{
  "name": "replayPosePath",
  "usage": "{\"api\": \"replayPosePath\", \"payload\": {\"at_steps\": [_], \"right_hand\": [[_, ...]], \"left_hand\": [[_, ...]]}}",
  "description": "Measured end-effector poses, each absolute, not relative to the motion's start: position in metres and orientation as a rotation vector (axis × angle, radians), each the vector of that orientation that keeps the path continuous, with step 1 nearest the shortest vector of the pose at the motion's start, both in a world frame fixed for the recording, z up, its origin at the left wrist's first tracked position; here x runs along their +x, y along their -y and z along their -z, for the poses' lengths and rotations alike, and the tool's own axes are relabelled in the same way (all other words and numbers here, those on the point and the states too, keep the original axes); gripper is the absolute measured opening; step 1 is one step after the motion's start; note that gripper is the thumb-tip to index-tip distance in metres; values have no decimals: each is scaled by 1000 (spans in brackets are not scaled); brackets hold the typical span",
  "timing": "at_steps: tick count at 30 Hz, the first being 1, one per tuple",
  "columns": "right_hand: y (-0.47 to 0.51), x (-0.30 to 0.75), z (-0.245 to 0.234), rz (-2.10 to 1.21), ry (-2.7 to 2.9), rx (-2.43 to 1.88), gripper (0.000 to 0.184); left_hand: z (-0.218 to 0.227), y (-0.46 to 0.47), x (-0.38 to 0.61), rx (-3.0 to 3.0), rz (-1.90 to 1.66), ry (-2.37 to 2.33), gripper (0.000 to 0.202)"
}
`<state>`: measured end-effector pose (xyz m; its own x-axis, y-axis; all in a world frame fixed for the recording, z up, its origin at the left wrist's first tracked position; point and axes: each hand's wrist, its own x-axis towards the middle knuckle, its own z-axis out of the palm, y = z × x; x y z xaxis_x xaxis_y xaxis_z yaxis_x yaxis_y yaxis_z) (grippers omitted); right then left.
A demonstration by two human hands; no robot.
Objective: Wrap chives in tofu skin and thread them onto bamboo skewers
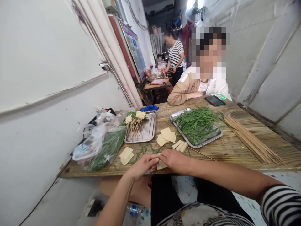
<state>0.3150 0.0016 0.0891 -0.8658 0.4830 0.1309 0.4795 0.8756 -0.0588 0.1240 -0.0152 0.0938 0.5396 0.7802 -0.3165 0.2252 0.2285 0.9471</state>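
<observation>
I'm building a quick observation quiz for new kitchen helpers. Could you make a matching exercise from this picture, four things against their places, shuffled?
Things
1. Skewers bearing pale rolls
2. Loose green stalks
3. Bundle of bare skewers
4. Left hand

Places
A. Beside the right hand, at the table's near edge
B. Directly on the wooden table, at its right
C. On the left metal tray
D. Heaped on the right metal tray

Pairs: 1-C, 2-D, 3-B, 4-A
</observation>
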Motion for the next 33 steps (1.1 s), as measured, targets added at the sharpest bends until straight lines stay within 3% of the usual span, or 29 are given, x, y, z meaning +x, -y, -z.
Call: {"api": "replayPosePath", "payload": {"at_steps": [7,12,19,25,33], "right_hand": [[-17,315,-47,-233,2717,-831,22],[-20,321,-36,-194,2737,-821,23],[-18,322,-27,29,2913,-676,20],[-10,319,-29,200,2963,-574,18],[2,314,-26,74,2898,-738,22]], "left_hand": [[-62,18,121,1796,-843,-1331,22],[-28,19,121,1971,-1131,-1334,17],[-13,20,118,2459,-1254,-1189,20],[-16,19,115,2543,-1114,-1067,26],[-33,20,109,2702,-745,-1003,36]]}}
